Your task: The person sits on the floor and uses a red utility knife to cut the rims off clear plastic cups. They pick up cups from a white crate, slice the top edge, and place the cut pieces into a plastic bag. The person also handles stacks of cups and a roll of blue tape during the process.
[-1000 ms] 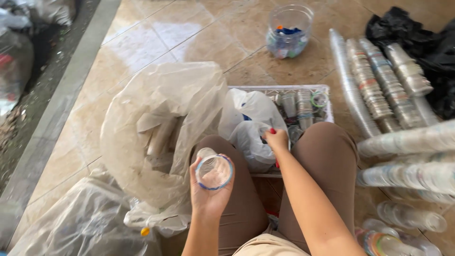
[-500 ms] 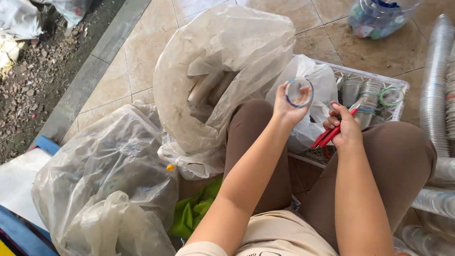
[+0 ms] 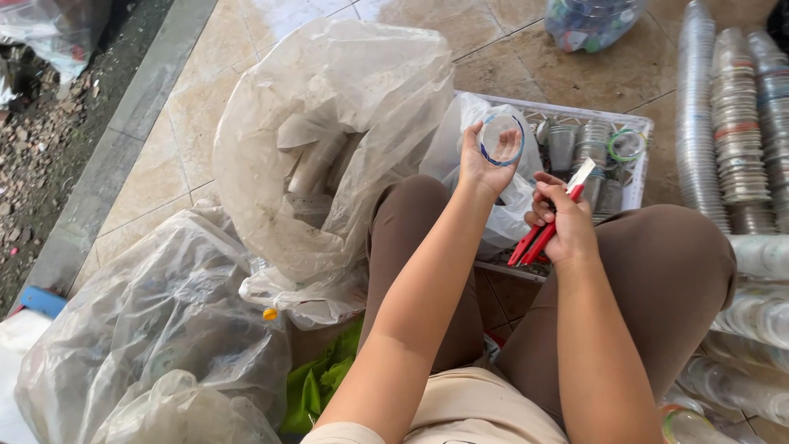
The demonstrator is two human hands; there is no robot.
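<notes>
left hand (image 3: 483, 164): up over the left knee, pinching a clear plastic cup (image 3: 500, 138) by the rim, mouth facing the camera
right hand (image 3: 561, 224): wrapped round a red-handled cutter (image 3: 549, 225), pale blade poking up toward the cup
cup spot: in front of the white crate (image 3: 634, 191), just above the cutter, not touching it
crate: more cups and a green ring inside, plus a small white bag (image 3: 460, 140)
left side: big see-through bags (image 3: 329, 140) on the tile floor (image 3: 156, 164)
right side: long stacks of nested cups (image 3: 731, 123)
</notes>
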